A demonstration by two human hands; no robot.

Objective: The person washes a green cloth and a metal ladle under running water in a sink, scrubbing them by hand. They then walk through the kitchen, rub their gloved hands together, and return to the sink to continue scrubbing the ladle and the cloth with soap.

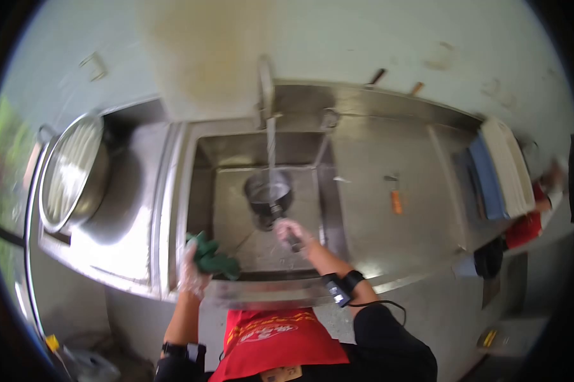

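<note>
Water runs from the faucet (266, 83) in a stream into a dark pot (259, 191) inside the steel sink (236, 141). My right hand (293, 234), in a clear glove, is wrapped round the pot's handle (277, 210). At the sink's front left corner, my left hand (191, 270), also in a clear glove, holds a bunched green cloth (214, 256). Part of the cloth hangs over the basin.
A large metal bowl (77, 172) leans on the left counter. An orange-handled peeler (396, 201) lies on the right counter (370, 248). Blue and white trays (504, 169) stand at its right end. Beyond them, another person's red sleeve (524, 230) shows.
</note>
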